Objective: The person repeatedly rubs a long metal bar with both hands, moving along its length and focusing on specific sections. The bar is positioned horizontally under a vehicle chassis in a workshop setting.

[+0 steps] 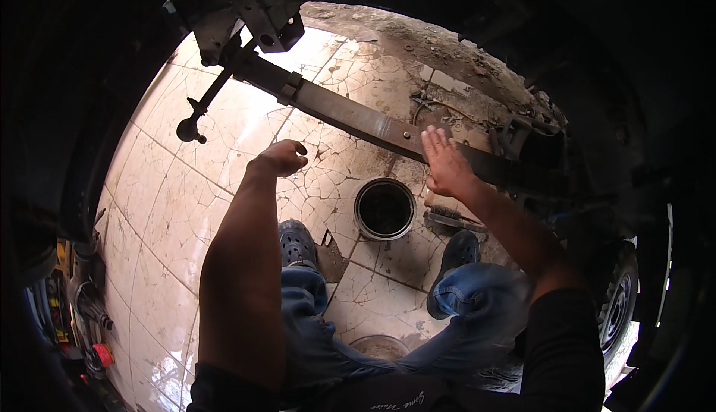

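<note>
A long leaf spring [343, 111] slants across the view under the vehicle, with a clip around its upper left part and a small bolt head [407, 135] on its face. My right hand [447, 164] is open, its fingers stretched out at the spring's near edge, right of the bolt head; whether it touches the metal I cannot tell. Below the spring, my left hand [282, 158] hovers over the floor with its fingers curled in; what they hold, if anything, is hidden. An open round can [385, 209], dark inside, stands between my feet.
A wire brush [455, 219] lies right of the can. A rod with a ball-shaped end [188, 129] hangs at the upper left. Cracked tiles [246, 136] cover the floor. A tire [619, 304] stands at the right, and a jack-like tool [93, 311] at the left.
</note>
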Tool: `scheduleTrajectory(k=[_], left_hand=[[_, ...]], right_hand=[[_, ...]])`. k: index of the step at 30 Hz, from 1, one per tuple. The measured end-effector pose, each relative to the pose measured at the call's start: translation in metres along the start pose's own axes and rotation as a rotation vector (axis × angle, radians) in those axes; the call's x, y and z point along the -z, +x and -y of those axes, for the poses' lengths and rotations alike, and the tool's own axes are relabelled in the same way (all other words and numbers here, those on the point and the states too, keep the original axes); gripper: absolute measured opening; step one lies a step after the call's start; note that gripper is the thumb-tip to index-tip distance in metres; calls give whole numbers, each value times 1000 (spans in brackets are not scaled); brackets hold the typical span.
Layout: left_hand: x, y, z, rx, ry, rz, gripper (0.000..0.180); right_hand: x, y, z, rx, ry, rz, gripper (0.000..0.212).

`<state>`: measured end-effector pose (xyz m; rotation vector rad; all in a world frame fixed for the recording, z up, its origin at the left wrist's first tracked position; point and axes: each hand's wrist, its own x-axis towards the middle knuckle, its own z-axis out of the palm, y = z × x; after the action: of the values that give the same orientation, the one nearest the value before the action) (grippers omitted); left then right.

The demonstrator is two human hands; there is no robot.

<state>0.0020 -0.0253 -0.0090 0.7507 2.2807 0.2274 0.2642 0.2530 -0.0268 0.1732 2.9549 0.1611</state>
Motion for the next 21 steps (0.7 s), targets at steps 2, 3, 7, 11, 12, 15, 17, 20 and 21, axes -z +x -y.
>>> scheduleTrajectory(k=[2, 3, 7, 11, 12, 15, 17, 20, 21], left_hand=[[0, 2, 2, -1, -2, -2, 46], [-1, 3, 4, -1, 11, -3, 46], [0, 4, 6, 10, -3, -1, 44], [0, 2, 8, 21, -6, 9, 44], [0, 1, 11, 34, -7, 6, 44], [-2, 6, 4, 10, -7, 2, 44], [0, 1, -1, -4, 0, -4, 46], [0, 0, 2, 1, 29, 7, 45], [0, 0, 3, 3, 27, 6, 45]], right_hand=[[1, 2, 6, -123, 6, 29, 103], [1, 0, 11, -57, 10, 23, 103], [3, 1, -1, -90, 44, 22, 103], [10, -2, 24, -133, 57, 92, 104], [12, -4, 35, -94, 73, 92, 105], [-3, 9, -10, -145, 83, 29, 109], [4, 13, -5, -257, 62, 85, 109], [5, 1, 29, -58, 74, 51, 108], [2, 4, 19, 13, 84, 12, 108]])
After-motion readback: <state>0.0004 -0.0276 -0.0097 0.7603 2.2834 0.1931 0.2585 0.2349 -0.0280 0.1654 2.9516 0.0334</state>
